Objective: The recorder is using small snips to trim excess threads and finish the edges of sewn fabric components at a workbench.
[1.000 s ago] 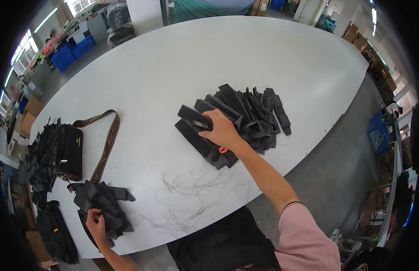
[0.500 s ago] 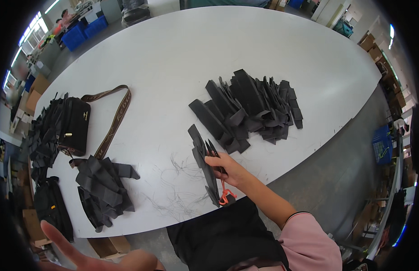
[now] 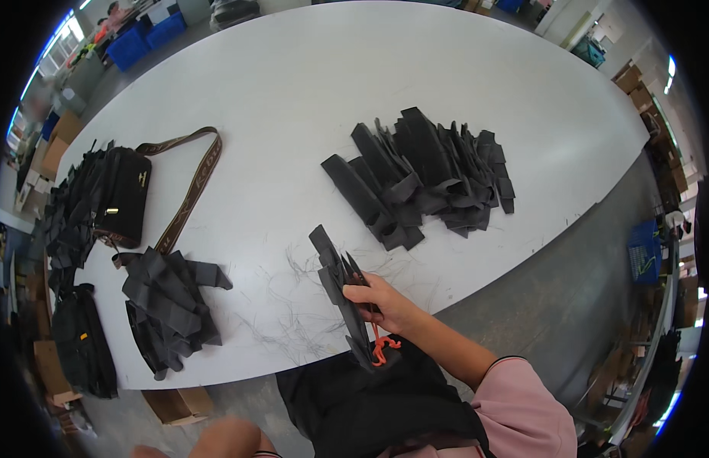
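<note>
My right hand (image 3: pixel 381 299) is closed over the table's near edge. It grips a dark grey folded fabric strip (image 3: pixel 324 250) together with small black thread snips (image 3: pixel 351 265), whose pointed blades stick out past the fingers. An orange cord (image 3: pixel 382 353) dangles below that hand. Of my left arm (image 3: pixel 226 440), only a bent part shows at the lower edge; its fingers are out of sight. Beyond my right hand lies a large pile of dark grey fabric pieces (image 3: pixel 427 172). A smaller heap of similar pieces (image 3: pixel 171 305) rests at the left.
Loose dark threads (image 3: pixel 293 324) litter the white table (image 3: pixel 293 84). At the left are a black bag with a brown patterned strap (image 3: pixel 129 195), another dark fabric pile (image 3: pixel 70 217) and a black backpack (image 3: pixel 83 343). A cardboard box (image 3: pixel 177 404) sits below the table edge.
My left hand, with a finger stretched out before, has dropped almost out of the picture. My right hand has come slightly nearer with the strip and snips. The whole view has shifted a little.
</note>
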`<move>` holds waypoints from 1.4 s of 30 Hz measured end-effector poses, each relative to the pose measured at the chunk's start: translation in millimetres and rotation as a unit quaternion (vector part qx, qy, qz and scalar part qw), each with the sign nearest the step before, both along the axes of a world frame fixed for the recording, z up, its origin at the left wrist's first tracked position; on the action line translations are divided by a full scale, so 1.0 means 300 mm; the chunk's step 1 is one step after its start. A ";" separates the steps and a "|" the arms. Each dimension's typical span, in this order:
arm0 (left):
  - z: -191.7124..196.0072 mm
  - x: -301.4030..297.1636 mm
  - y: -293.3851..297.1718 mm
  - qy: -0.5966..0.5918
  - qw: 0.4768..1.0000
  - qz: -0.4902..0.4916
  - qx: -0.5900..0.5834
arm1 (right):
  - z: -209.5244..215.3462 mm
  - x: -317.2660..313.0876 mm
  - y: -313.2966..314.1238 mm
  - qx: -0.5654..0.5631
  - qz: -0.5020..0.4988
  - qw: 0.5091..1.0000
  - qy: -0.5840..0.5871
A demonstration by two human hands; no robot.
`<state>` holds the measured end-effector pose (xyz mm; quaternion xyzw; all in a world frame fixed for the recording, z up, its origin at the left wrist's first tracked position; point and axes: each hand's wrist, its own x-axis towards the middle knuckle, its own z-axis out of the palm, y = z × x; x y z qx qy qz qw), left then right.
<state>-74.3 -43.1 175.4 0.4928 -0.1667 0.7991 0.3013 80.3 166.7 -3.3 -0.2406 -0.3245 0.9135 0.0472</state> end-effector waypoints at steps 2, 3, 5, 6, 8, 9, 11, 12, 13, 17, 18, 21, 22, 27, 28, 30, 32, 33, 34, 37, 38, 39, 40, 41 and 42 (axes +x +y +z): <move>0.036 -0.001 0.066 0.063 0.967 0.206 -0.137 | 0.030 -0.015 -0.017 0.000 0.016 1.000 -0.007; 0.047 0.003 0.077 0.092 0.927 0.302 -0.204 | 0.040 -0.019 -0.030 0.025 -0.002 0.999 -0.023; -0.084 0.017 0.051 0.074 0.825 0.453 -0.329 | 0.082 -0.038 -0.062 0.045 -0.029 0.998 -0.031; -0.191 0.060 0.135 0.070 0.638 0.542 -0.543 | 0.072 -0.036 -0.055 0.047 -0.034 0.998 -0.038; -0.411 0.098 0.162 0.140 0.620 0.385 -0.669 | 0.075 -0.041 -0.079 0.073 -0.085 0.992 -0.057; -0.465 0.138 0.167 0.156 0.605 0.295 -0.723 | 0.042 -0.042 -0.090 0.069 -0.078 0.994 -0.036; -0.521 0.187 0.173 0.092 0.638 0.179 -0.743 | 0.036 -0.055 -0.117 0.073 -0.065 0.995 -0.035; -0.534 0.184 0.170 0.086 0.633 0.185 -0.747 | 0.034 -0.061 -0.127 0.083 -0.064 0.994 -0.035; -0.551 0.174 0.173 0.054 0.654 0.154 -0.739 | 0.033 -0.056 -0.116 0.129 -0.048 0.989 -0.051; -0.600 0.168 0.182 -0.031 0.657 0.178 -0.732 | 0.015 -0.079 -0.098 0.207 -0.026 0.974 -0.082; -0.616 0.167 0.186 -0.071 0.647 0.198 -0.733 | 0.003 -0.081 -0.112 0.205 -0.021 0.975 -0.081; -0.651 0.154 0.199 -0.015 0.605 0.298 -0.739 | -0.066 -0.078 -0.137 0.342 -0.083 0.932 -0.089; -0.655 0.147 0.201 0.042 0.578 0.337 -0.742 | -0.077 -0.081 -0.130 0.342 -0.081 0.932 -0.089; -0.603 0.100 0.178 0.310 0.542 0.469 -0.624 | -0.090 -0.112 -0.094 0.532 -0.173 0.827 -0.051; -0.595 0.094 0.166 0.311 0.542 0.465 -0.627 | -0.094 -0.115 -0.091 0.602 -0.198 0.773 0.003; -0.582 0.083 0.136 0.282 0.575 0.349 -0.684 | -0.079 -0.096 -0.073 0.507 -0.109 0.855 -0.028; -0.607 0.100 0.124 0.196 0.582 0.292 -0.734 | -0.054 -0.086 -0.053 0.401 -0.015 0.914 -0.058; -0.621 0.110 0.133 0.071 0.591 0.214 -0.775 | -0.039 -0.092 -0.044 0.251 0.056 0.964 -0.065; -0.627 0.118 0.138 -0.058 0.586 0.132 -0.797 | -0.033 -0.098 -0.046 0.094 0.126 0.985 -0.071; -0.617 0.117 0.162 -0.075 0.534 0.148 -0.829 | -0.049 -0.059 -0.132 0.226 0.012 0.970 -0.086; -0.614 0.116 0.155 -0.071 0.505 0.185 -0.840 | -0.037 -0.052 -0.163 0.395 -0.078 0.911 -0.094; -0.620 0.114 0.146 -0.077 0.499 0.186 -0.843 | -0.014 -0.033 -0.169 0.487 -0.072 0.863 -0.116; -0.625 0.112 0.135 -0.034 0.511 0.208 -0.833 | 0.003 -0.023 -0.163 0.484 -0.066 0.865 -0.117; -0.625 0.108 0.128 0.010 0.523 0.229 -0.821 | 0.023 -0.017 -0.154 0.596 -0.050 0.797 -0.088; -0.621 0.107 0.123 0.008 0.520 0.229 -0.823 | 0.044 -0.017 -0.150 0.697 -0.034 0.714 -0.057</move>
